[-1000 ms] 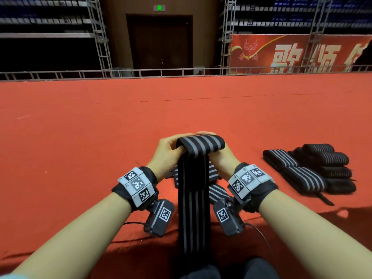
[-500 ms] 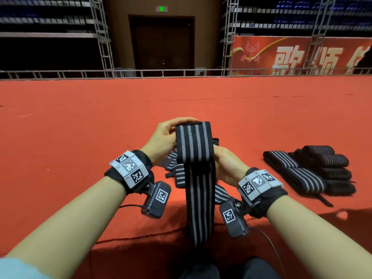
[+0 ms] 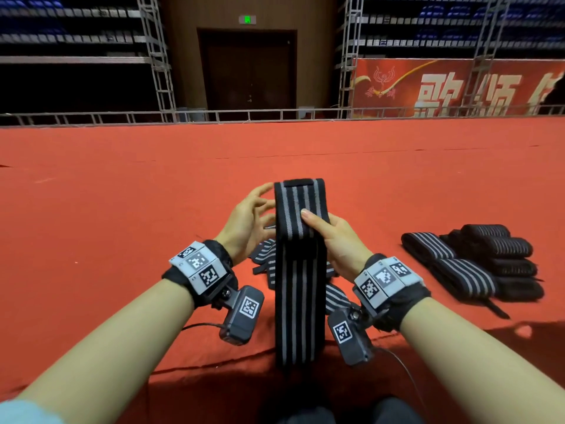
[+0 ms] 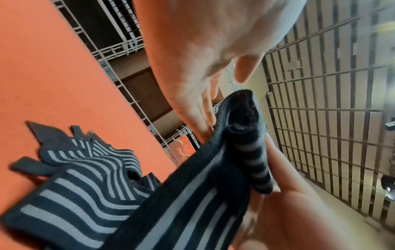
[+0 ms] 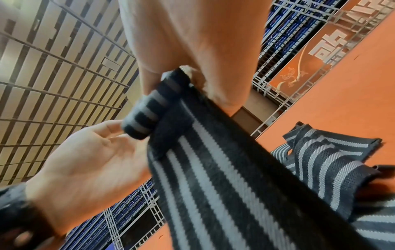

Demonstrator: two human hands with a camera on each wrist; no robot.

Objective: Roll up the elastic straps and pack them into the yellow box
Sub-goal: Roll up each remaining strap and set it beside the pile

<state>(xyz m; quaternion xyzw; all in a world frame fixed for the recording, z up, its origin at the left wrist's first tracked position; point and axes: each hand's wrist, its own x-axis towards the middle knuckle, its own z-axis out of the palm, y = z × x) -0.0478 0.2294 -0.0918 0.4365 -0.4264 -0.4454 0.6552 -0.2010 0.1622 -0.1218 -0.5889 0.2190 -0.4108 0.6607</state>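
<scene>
Rolling one strap (image 3: 298, 270) right now: it stands upright between the hands, top end already turned over into a short tight coil on the far side (seen in both wrist views), long tail hanging down toward the lap. Right hand (image 3: 334, 237) pinches it near the top, thumb across the striped face, fingers behind. Left hand (image 3: 249, 223) is spread and loose at the strap's left edge, fingertips at or just off the fabric, gripping nothing. So this roll is barely started, by my read.

Just behind the hands: small heap of loose straps (image 3: 264, 261) on the floor, unrolled, still to do. Farther right: pile of finished rolls (image 3: 489, 261), stacked, a few flatter ones on its near-left side. Not boxed yet. Yellow box is not visible in any view, so packing looks untouched; can't confirm.

Surface is red carpet (image 3: 122, 194), flat, wide. Beyond it a low metal rail (image 3: 275, 114), truss towers, dark double door (image 3: 249, 68) under a green exit sign, red banner (image 3: 458, 87) on the right, blue seating rows above.
</scene>
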